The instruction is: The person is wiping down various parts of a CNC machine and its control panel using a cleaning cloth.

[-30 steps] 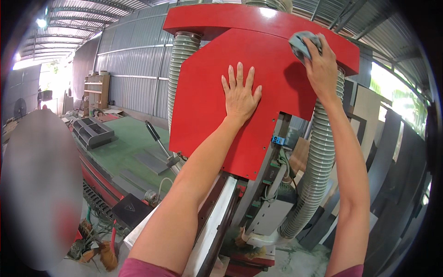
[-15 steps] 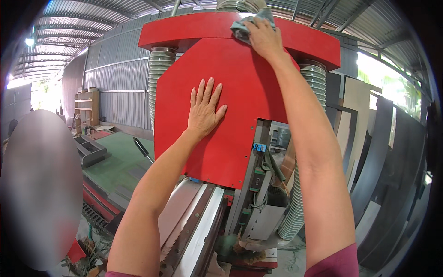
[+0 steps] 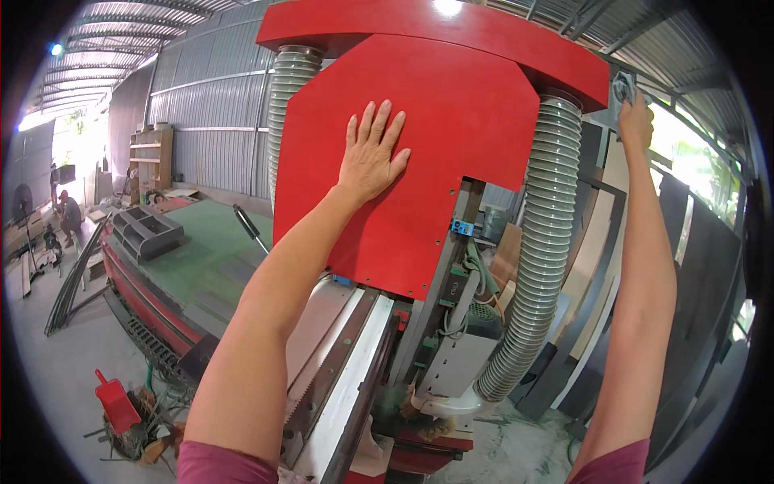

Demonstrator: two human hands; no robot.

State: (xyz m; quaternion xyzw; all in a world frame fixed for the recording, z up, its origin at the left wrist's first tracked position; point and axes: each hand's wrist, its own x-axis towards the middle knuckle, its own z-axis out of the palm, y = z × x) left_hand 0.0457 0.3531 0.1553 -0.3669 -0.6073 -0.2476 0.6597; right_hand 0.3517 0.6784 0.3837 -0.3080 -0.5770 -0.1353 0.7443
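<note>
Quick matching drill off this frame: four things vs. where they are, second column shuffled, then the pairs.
Things:
1. left hand
2. right hand
3. grey cloth
4. red dustpan

Places:
A. on the floor, lower left
B. flat on the red panel
C. raised by the right end of the red top beam
D. gripped in the right hand

Pairs: 1-B, 2-C, 3-D, 4-A
</note>
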